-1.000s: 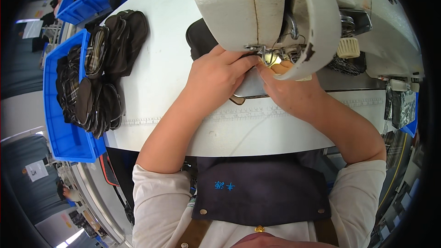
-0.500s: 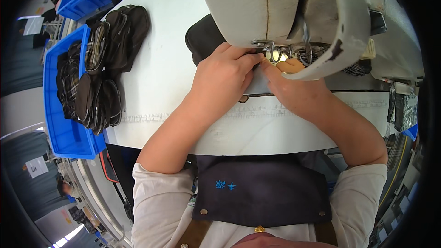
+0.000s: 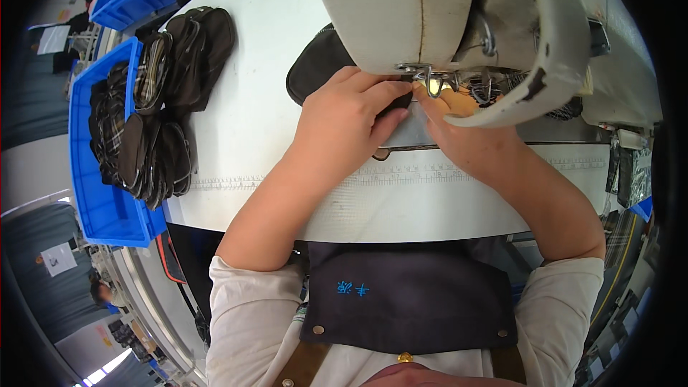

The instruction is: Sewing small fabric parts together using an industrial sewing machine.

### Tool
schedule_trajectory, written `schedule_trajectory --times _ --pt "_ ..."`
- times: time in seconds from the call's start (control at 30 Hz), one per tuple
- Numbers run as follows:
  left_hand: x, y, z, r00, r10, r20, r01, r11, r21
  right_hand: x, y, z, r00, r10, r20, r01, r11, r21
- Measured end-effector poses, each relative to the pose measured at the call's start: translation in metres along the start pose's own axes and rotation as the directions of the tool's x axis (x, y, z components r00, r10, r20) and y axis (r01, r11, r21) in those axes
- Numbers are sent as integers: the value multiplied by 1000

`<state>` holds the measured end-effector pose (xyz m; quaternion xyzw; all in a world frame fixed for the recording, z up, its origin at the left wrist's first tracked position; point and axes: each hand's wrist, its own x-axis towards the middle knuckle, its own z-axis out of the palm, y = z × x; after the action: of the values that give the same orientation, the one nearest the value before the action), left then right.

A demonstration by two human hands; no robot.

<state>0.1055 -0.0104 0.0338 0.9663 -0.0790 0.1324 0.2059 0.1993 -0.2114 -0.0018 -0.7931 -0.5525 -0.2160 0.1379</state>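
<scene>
A white sewing machine [image 3: 387, 14] with a curved guard [image 3: 552, 64] stands over a metal plate [image 3: 537, 131], its foot [image 3: 433, 82] lit yellow. A dark zippered pouch [image 3: 309, 72] lies partly under the machine head. My left hand [image 3: 347, 118] presses on it left of the foot, fingers bent and close together, index fingertip by the foot, pinched on the pouch's edge. My right hand [image 3: 466, 136] is right of the foot, fingers curled toward it and partly hidden by the guard; what they hold is unclear.
The white table [image 3: 251, 43] has a printed ruler strip. At left, dark pouches [image 3: 204, 50] are stacked beside and inside a blue bin [image 3: 89, 208]; another blue bin [image 3: 115, 7] stands behind. At right are dark packages [image 3: 631, 175]. A co-worker [image 3: 107, 294] is in the far left background.
The pouch and my left hand have shifted; more of the pouch shows left of my fingers. My right hand has moved slightly right. The machine appears further right and higher in view.
</scene>
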Motion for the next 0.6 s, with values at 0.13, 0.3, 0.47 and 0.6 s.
schedule_trajectory --times 0.13,0.3,0.47,0.6 --pt "-2 -1 -1 996 -47 72 54 994 -95 -8 -3 8 999 48 19 -50 993 105" --pt "-4 -5 4 998 -48 -37 45 994 -96 -7 -4 -11 980 18 198 -45 990 131" --pt "-3 -9 0 988 -145 45 151 973 -173 -10 -5 -5 984 54 171 -82 983 167" --pt "-4 -12 1 989 -134 67 145 969 -198 -14 -5 5 990 4 141 -27 987 159"
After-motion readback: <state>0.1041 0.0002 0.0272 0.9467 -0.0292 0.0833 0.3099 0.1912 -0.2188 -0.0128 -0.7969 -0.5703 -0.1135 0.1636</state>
